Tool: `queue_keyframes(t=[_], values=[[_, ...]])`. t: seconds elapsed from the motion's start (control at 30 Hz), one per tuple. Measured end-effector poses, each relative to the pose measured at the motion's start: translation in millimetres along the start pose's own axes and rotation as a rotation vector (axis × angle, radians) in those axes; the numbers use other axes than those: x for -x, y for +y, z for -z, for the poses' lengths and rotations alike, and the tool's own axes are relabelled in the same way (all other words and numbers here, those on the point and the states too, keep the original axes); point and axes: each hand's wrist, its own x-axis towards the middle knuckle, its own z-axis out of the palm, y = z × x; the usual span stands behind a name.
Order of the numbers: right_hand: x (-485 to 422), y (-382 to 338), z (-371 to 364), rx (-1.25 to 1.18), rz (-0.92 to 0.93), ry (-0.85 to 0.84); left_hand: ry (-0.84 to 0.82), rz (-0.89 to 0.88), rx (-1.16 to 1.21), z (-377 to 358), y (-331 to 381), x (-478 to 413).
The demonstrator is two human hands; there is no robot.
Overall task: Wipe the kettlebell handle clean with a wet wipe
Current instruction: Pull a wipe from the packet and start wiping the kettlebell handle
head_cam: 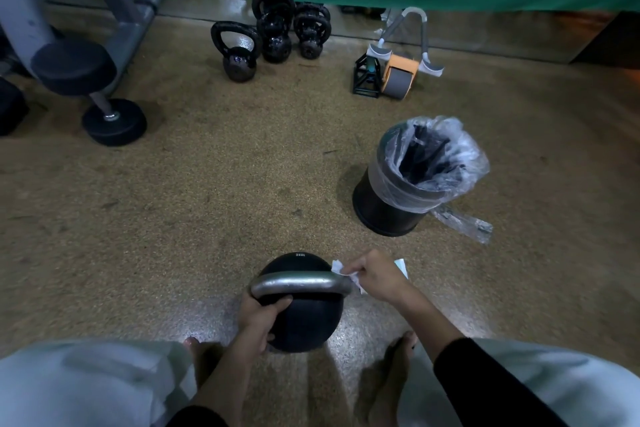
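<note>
Head view, floor-level stock.

Item one: kettlebell (304, 322), a matte black rounded ball, standing on the speckled brown floor (207, 201) under both hands. Its handle (301, 282), a smooth grey metal loop with a dull, scuffed finish, arches across the top.

Left hand (258, 317) clasps the handle's left end, thumb curled beneath the bar against the ball. Right hand (375, 276) pinches a crumpled white wet wipe (341, 270), which is pressed to the handle's right bend.

Just beyond the right hand: a small flat white-and-green packet (401, 267) on the floor, partly hidden.

Further beyond the right hand: a round black bin (384, 208) lined with crinkled clear plastic.

Far ahead of the left hand: a cluster of glossy black cast kettlebells (239, 55). A black round-ended dumbbell (110, 118) lies off to that hand's left.
</note>
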Motion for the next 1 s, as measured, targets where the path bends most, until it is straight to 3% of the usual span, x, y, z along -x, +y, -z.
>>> queue_keyframes(t=[0.13, 0.33, 0.53, 0.77, 0.87, 1.0], values=[[-9, -10, -6, 0.072, -0.039, -0.056, -0.010, 0.013, 0.016, 0, -1, -1], [25, -13, -28, 0.008, -0.034, 0.223, 0.004, 0.034, -0.003, 0, 0, -3], [18, -7, -33, -0.055, -0.131, 0.249, 0.018, 0.029, -0.007, -1, -3, -5], [57, -16, -57, -0.176, -0.131, 0.464, 0.013, 0.034, -0.037, -1, -3, -8], [48, -9, -59, -0.196, -0.206, 0.452, 0.015, 0.028, -0.025, 0, -6, -12], [43, -25, -63, -0.238, -0.149, 0.521, 0.024, 0.018, -0.030, 0, -8, -12]])
